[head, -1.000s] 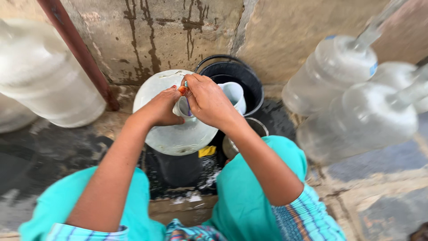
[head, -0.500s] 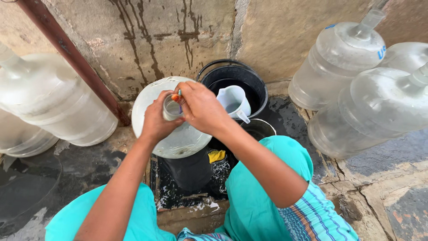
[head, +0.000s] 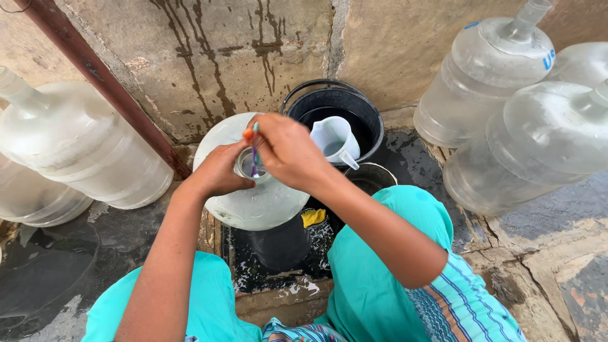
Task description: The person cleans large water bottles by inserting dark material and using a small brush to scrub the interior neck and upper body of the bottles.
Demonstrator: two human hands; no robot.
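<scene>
Translucent plastic water jug [head: 253,202] — neck gripped by left hand [head: 218,171] | right hand [head: 288,149] pinching thin brush [head: 254,152] inside mouth | risk: wet jug tips, brush drops in

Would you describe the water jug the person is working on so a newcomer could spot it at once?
Start at the black bucket against the stained wall. Just left of it stands the water jug, upright between the person's knees. Its neighbours lie tilted on either side; this one alone has the left hand gripping its neck while the right hand pokes a thin brush into its mouth.
</scene>
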